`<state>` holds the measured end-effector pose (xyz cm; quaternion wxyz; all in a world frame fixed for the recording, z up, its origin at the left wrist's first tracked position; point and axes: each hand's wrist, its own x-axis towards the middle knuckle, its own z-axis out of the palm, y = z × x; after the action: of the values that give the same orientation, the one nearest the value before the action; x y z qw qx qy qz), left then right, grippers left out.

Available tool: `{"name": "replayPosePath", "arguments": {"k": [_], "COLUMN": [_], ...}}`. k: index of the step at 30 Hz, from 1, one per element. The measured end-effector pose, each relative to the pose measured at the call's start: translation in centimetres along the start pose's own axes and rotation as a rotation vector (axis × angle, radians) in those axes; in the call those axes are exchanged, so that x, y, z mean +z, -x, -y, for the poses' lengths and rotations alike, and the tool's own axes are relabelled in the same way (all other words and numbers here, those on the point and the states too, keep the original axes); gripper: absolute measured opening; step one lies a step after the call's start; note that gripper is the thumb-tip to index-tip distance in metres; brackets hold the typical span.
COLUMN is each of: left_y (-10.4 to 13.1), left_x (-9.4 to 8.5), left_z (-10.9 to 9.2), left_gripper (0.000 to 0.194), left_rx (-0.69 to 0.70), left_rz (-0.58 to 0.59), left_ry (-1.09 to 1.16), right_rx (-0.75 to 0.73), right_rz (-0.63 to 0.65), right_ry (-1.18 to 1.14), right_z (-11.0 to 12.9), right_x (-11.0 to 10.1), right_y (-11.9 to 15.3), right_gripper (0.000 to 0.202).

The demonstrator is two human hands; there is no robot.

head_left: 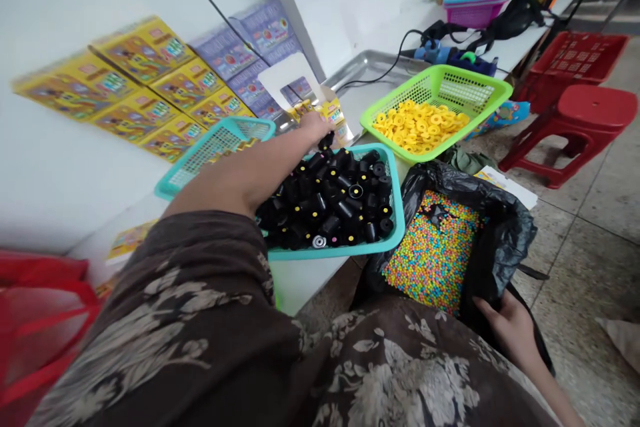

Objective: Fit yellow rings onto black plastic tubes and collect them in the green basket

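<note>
On the white table (300, 283) stands a teal basket (397, 213) heaped with black caps (330, 203), and beside the table a black bag (505, 233) lies open on coloured beads (435, 253). The left hand (316, 127) reaches over the basket's far end, fingers closed on one black cap (327, 141); judging by that pinch, lifting straight up should avoid dragging neighbours out. The right hand (510, 327) grips the bag's rim.
</note>
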<state>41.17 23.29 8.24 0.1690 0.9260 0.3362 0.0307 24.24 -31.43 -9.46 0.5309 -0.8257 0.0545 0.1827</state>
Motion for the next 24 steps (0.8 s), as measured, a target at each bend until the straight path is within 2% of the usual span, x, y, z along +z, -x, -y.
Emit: {"name": "replayPosePath", "arguments": {"k": [3, 5, 7, 9, 11, 12, 14, 15, 18, 20, 21, 23, 24], "left_y": [0.4, 2.5, 6.4, 11.6, 17.5, 20.4, 26.0, 28.5, 34.1, 35.5, 35.4, 34.5, 34.0], "left_x": [-2.4, -4.3, -5.7, -6.1, -5.5, -4.7, -2.3, -0.5, 6.7, 11.8, 14.0, 17.1, 18.0], "left_z": [-2.0, -4.0, -6.3, -8.4, -9.9, -10.4, -10.9, -10.8, -9.4, -7.9, -7.1, -5.8, -5.3], "left_gripper": [0.023, 0.019, 0.018, 0.019, 0.022, 0.022, 0.020, 0.020, 0.019, 0.016, 0.017, 0.017, 0.018], "left_rx": [-0.120, -0.085, -0.010, 0.097, 0.253, 0.336, 0.454, 0.498, 0.590, 0.571, 0.534, 0.513, 0.517], "left_rz": [-0.239, -0.254, -0.197, -0.141, -0.030, 0.063, 0.234, 0.307, 0.375, 0.411, 0.466, 0.537, 0.550], "left_ry": [0.228, 0.410, 0.542, 0.613, 0.635, 0.587, 0.474, 0.434, 0.432, 0.391, 0.331, 0.195, 0.153], "right_rx": [-0.032, -0.048, -0.054, -0.046, -0.035, -0.031, -0.028, -0.031, -0.034, 0.017, 0.052, 0.105, 0.117], "right_rz": [-0.007, -0.011, -0.004, -0.009, -0.022, -0.028, -0.016, -0.014, 0.005, 0.050, 0.081, 0.152, 0.183], "right_ry": [0.002, -0.007, -0.050, -0.071, -0.036, -0.012, 0.030, 0.039, 0.064, 0.134, 0.186, 0.284, 0.328], "right_z": [-1.1, -1.5, -1.4, -1.0, -0.6, -0.5, -0.3, -0.2, 1.0, 2.2, 2.8, 3.6, 3.8], "right_x": [-0.1, 0.0, 0.2, 0.4, 0.4, 0.3, 0.0, -0.1, -1.0, -1.8, -2.3, -3.2, -3.7], "right_y": [-0.4, -0.7, -0.7, -0.5, -0.4, -0.4, -0.5, -0.5, -0.2, -0.2, -0.4, -1.1, -1.6], "right_gripper": [0.049, 0.047, 0.045, 0.044, 0.047, 0.048, 0.049, 0.048, 0.041, 0.031, 0.029, 0.029, 0.029]}}
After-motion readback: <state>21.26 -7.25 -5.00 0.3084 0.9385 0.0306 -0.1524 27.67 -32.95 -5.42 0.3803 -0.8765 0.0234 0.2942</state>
